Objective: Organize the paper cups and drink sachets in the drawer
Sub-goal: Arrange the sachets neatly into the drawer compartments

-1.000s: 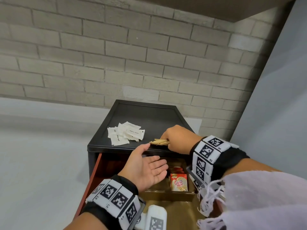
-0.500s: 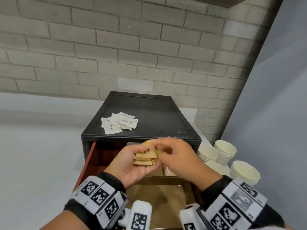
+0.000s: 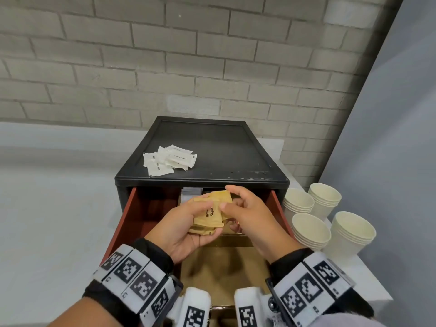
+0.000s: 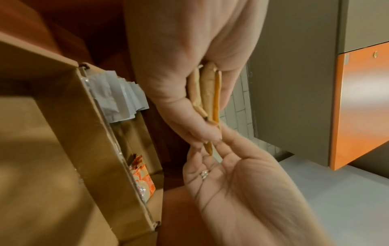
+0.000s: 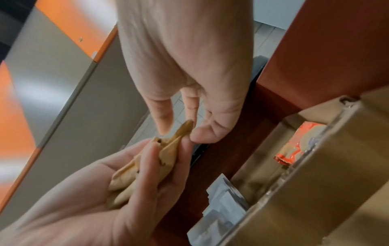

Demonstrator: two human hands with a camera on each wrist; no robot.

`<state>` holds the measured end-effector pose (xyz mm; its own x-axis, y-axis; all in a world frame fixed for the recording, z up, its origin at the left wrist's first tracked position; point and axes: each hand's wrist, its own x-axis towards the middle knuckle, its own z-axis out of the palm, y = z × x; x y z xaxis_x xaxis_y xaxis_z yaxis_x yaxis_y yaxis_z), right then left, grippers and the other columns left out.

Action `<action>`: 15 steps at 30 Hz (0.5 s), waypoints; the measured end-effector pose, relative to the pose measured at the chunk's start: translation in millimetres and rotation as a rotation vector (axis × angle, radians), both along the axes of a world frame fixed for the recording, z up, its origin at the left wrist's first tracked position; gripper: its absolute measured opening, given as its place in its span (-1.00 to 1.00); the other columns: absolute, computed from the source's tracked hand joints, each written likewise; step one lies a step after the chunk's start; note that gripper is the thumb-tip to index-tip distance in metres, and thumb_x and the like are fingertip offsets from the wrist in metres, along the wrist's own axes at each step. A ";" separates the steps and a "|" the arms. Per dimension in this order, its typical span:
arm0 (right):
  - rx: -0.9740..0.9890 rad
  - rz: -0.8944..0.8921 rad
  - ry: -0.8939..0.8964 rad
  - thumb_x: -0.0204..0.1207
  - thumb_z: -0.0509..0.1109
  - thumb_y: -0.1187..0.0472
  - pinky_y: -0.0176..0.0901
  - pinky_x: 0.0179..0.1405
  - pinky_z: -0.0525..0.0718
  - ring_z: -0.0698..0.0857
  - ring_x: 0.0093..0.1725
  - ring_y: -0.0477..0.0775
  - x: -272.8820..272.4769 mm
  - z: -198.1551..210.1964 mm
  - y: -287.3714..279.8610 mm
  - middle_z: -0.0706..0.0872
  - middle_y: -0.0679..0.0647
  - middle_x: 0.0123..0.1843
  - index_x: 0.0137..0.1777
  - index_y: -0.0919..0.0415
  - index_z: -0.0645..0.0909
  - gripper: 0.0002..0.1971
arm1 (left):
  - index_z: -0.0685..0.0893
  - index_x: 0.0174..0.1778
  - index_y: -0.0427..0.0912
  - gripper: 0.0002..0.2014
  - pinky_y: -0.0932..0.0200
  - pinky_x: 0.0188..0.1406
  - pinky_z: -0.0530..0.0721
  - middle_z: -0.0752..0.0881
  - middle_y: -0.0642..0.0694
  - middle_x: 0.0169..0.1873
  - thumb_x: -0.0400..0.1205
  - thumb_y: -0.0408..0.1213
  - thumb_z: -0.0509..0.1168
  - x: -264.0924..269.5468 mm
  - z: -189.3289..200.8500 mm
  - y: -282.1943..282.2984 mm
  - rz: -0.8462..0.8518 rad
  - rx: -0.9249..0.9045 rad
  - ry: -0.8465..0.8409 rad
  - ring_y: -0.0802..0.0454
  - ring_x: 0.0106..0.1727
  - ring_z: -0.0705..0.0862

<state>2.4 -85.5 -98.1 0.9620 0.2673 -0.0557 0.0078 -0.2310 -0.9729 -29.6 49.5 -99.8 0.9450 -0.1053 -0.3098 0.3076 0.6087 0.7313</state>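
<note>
A black cabinet (image 3: 203, 159) stood on the white tabletop (image 3: 54, 208) by a brick wall (image 3: 165, 55), white sachets (image 3: 168, 159) on its top. Over the open drawer (image 3: 132, 215), the left hand (image 3: 182, 228) held brown sugar sachets (image 3: 210, 214) in a curled grip; the right hand (image 3: 247, 214) pinched one. Only the wrist views showed orange sachets (image 4: 143, 181) inside.

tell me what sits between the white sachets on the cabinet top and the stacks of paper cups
In the head view, only bare black cabinet top lies between the white sachets and the paper cup stacks, which stand off its right edge on a white surface.
</note>
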 end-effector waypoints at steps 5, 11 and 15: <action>-0.215 0.098 -0.130 0.41 0.52 0.08 -0.17 0.27 0.58 0.55 0.26 -0.12 -3.8 -12.5 10.1 0.55 -0.12 0.31 0.51 -0.02 0.37 -0.33 | 0.65 0.08 -0.30 -0.69 0.00 -0.27 0.77 0.80 -0.28 -0.22 0.67 -0.12 0.18 5.2 -6.1 2.4 -0.050 -0.023 0.041 -0.12 -0.22 0.78; -0.183 0.058 -0.183 0.52 0.41 0.25 -0.05 0.04 0.73 0.69 0.03 -0.01 2.7 -19.8 12.3 0.70 0.01 0.02 0.07 0.03 0.50 -0.80 | 0.65 0.08 -0.32 -0.75 0.05 -0.32 0.76 0.77 -0.29 -0.19 0.65 -0.22 0.22 9.4 -9.6 4.0 -0.040 -0.002 0.100 -0.13 -0.20 0.73; -0.013 -0.010 -0.053 0.61 0.27 0.30 -0.25 -0.18 0.75 0.71 0.00 0.03 9.1 -18.5 6.8 0.69 0.09 0.02 0.01 0.08 0.50 -0.90 | 0.60 -0.05 -0.24 -0.88 0.14 -0.47 0.74 0.72 -0.27 -0.26 0.66 -0.47 0.17 10.9 -9.7 0.2 -0.035 0.076 0.117 -0.12 -0.24 0.70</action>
